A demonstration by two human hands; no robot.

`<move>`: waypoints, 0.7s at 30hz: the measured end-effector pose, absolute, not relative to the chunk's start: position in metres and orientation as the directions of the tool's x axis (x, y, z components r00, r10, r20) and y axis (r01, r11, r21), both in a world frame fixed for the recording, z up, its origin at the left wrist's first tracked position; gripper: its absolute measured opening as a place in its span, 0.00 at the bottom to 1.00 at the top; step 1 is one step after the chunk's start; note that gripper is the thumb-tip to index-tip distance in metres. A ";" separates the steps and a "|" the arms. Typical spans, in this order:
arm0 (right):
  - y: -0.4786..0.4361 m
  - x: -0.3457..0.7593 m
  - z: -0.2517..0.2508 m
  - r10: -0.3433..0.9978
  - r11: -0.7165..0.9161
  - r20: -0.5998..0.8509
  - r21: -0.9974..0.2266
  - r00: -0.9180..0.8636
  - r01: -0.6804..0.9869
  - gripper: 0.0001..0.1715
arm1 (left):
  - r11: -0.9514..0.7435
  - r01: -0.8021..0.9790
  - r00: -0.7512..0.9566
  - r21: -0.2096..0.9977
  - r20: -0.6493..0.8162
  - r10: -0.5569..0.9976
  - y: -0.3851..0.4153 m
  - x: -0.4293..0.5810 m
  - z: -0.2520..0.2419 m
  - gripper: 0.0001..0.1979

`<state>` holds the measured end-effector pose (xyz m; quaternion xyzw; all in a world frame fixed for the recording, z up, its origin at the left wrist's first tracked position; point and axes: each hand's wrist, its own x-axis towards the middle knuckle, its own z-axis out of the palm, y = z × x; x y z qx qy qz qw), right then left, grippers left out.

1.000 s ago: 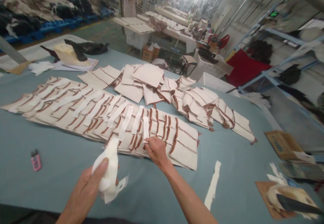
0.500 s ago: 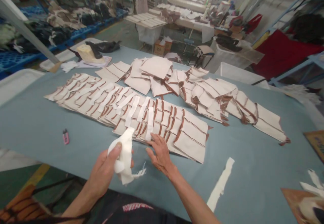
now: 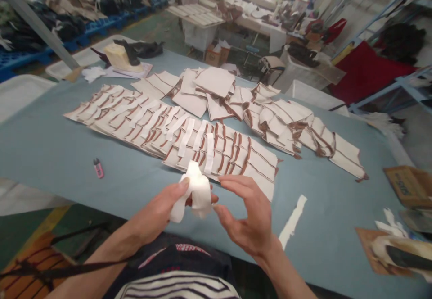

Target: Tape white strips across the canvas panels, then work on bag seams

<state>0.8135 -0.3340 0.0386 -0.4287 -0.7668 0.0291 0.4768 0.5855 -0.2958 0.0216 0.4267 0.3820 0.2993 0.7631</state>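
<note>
My left hand point(image 3: 178, 197) grips a bundle of white fabric strips point(image 3: 200, 191) near the table's front edge. Just right of the bundle, my right hand point(image 3: 248, 211) is spread, thumb and fingers apart, its fingertips close to the strips. Beyond both hands lies a long overlapping row of beige fabric panels point(image 3: 259, 161) with brown edging. Several white strips lie across this row, one white strip point(image 3: 209, 153) nearest my hands. Another loose off-white strip point(image 3: 293, 221) rests on the table to the right.
Pink-handled thread snips point(image 3: 98, 168) lie at left on the blue-green table point(image 3: 50, 141). A heap of beige panels point(image 3: 216, 83) sits behind the row. At right are a cardboard box point(image 3: 410, 186) and a brown board point(image 3: 367, 249). A yellowish block point(image 3: 123, 58) stands at back left.
My right hand has come off the strip on the panel row and back beside the bundle. My left hand has shifted right with the bundle. The view has tilted slightly.
</note>
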 end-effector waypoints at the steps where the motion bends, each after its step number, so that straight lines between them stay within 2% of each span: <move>1: -0.336 0.805 0.047 0.649 0.667 0.724 -0.393 -0.234 0.633 0.19 | 0.507 -0.200 0.540 0.838 -0.338 0.771 -0.296 0.587 0.023 0.32; 5: -0.343 0.778 0.046 0.616 0.635 0.717 -0.204 -0.328 0.745 0.19 | 0.677 -0.363 0.607 0.640 -0.389 0.693 -0.295 0.593 0.037 0.24; 8: -0.348 0.763 0.029 0.601 0.535 0.741 -0.095 -0.299 0.839 0.18 | 0.745 -0.412 0.630 0.525 -0.426 0.649 -0.294 0.596 0.047 0.28; 11: -0.351 0.752 0.015 0.567 0.473 0.783 -0.055 -0.256 0.880 0.18 | 0.747 -0.469 0.633 0.472 -0.410 0.656 -0.293 0.594 0.051 0.33; 16: -0.354 0.746 0.004 0.499 0.504 0.826 -0.032 -0.261 0.863 0.19 | 0.727 -0.477 0.662 0.494 -0.342 0.667 -0.301 0.585 0.042 0.32; 21: -0.351 0.743 0.004 0.425 0.580 0.858 -0.015 -0.287 0.815 0.07 | 0.675 -0.440 0.693 0.592 -0.254 0.675 -0.310 0.586 0.039 0.41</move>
